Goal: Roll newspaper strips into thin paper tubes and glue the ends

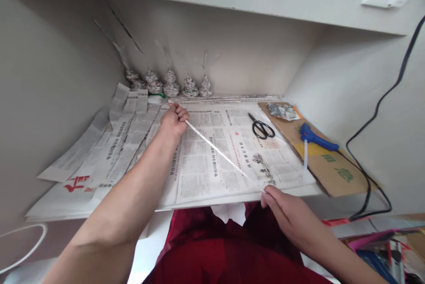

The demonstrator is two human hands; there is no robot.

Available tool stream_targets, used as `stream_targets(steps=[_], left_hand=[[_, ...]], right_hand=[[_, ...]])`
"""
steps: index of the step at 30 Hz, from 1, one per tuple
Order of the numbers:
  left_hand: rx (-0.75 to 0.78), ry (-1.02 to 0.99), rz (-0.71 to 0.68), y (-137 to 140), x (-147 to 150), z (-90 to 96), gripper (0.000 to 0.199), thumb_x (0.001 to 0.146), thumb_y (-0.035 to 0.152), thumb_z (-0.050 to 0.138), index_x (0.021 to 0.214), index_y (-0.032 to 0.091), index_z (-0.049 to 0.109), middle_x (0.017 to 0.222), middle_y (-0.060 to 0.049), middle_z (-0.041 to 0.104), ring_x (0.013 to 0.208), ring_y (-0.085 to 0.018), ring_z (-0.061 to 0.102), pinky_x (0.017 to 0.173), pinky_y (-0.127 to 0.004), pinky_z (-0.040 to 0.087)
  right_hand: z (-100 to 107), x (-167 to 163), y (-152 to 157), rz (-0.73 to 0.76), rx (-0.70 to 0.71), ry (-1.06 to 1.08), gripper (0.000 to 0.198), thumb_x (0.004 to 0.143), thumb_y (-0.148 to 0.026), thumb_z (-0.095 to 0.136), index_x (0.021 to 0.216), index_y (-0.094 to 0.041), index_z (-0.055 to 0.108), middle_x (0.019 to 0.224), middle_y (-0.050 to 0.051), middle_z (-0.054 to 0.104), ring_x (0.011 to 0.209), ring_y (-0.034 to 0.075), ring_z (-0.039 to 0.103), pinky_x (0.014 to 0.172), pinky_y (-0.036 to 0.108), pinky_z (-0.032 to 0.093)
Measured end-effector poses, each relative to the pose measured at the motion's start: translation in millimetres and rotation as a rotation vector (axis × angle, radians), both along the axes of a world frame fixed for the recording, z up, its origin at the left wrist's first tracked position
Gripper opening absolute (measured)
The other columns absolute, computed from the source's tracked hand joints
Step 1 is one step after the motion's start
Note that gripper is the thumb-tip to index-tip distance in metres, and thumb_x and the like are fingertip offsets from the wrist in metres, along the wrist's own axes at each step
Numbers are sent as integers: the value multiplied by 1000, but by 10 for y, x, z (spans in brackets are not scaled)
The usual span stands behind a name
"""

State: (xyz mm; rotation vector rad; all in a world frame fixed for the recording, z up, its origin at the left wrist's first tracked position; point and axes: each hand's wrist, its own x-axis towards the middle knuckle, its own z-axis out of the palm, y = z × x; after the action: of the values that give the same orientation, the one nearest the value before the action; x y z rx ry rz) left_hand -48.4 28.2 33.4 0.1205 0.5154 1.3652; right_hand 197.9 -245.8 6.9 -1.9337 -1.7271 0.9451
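A thin white rolled-paper stick [217, 150] stretches slantwise over the newspaper between my two hands. Its far end sits in the closed fingers of my left hand [175, 119], over the middle left of the table. Near the front edge, my right hand [282, 204] pinches the other end between thumb and fingers. Newspaper sheets [206, 164] lie flat beneath the stick. Black-handled scissors [261, 126] rest on the paper beyond my right hand.
Several woven paper gourd shapes [171, 83] stand along the back wall beside thin paper rods [229, 99]. Cut newspaper strips [116, 142] lie left. At right, a blue glue gun [317, 138] rests on cardboard [327, 173], its black cable [381, 98] running up the side.
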Motion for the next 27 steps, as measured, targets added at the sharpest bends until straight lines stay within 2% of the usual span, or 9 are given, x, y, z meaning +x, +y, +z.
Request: stream_targets(steps=[5,7,9,12,15,18,21,24,27], left_hand=[[38,-34,-37,-26,-10,22,36,96,31,32,62,18,34,44,9,20,30,-4,22,28,-13,13],[40,-34,-49,-33,-11,29,35,96,30,32,63,18,35,44,9,21,30,-4,23,28,-13,13],[41,-27,-57,-34,-9,30,35,96,29,32,64,18,36,44,9,21,30,-4,23,28,-14,14],[43,-9,-33,-18,-3,14,36,96,31,32,63,18,35,44,9,21,31,-4,23,29,-13,14],[23,14,0,5,13,-13,36,96,33,30,65,17,37,45,8,23,31,-3,23,29,-13,15],[15,34,9,9,34,-31,35,96,34,29,67,17,39,46,7,28,32,-4,27,30,-13,19],[25,39,12,-6,49,-31,35,97,33,28,67,17,40,47,7,29,34,-4,29,32,-14,21],[22,38,9,-18,52,-21,34,97,30,29,67,17,39,47,7,29,33,-4,27,31,-14,19],[22,24,-10,-19,48,-14,33,96,27,31,66,16,39,46,7,28,32,-3,26,30,-13,16]], right_hand=[[-59,-42,-64,-82,-556,941,35,89,-55,37,76,-23,40,47,-10,22,35,6,15,32,17,15],[-76,-53,-73,-85,-644,1129,33,89,-52,42,75,-23,38,45,-11,20,33,6,11,28,16,13],[-78,-66,-70,-62,-667,1180,33,90,-51,41,73,-23,38,43,-11,19,32,6,11,27,16,14],[-33,-90,-54,-25,-596,995,41,91,-56,29,78,-22,45,42,-10,22,30,7,18,30,18,20],[26,-80,-30,-3,-312,518,41,91,-57,31,88,-21,51,52,-6,40,41,9,39,42,21,34],[3,-23,1,32,23,0,31,89,-51,40,88,-22,52,70,2,56,62,15,53,57,26,38],[-81,27,22,42,144,-321,29,91,-48,37,88,-22,51,72,5,59,65,20,55,60,30,34],[-118,13,11,38,98,-267,30,92,-47,34,84,-22,49,67,3,56,62,19,53,60,30,34],[-110,-30,-30,42,-103,170,35,92,-50,34,76,-22,46,58,-1,47,53,13,47,54,25,36]])
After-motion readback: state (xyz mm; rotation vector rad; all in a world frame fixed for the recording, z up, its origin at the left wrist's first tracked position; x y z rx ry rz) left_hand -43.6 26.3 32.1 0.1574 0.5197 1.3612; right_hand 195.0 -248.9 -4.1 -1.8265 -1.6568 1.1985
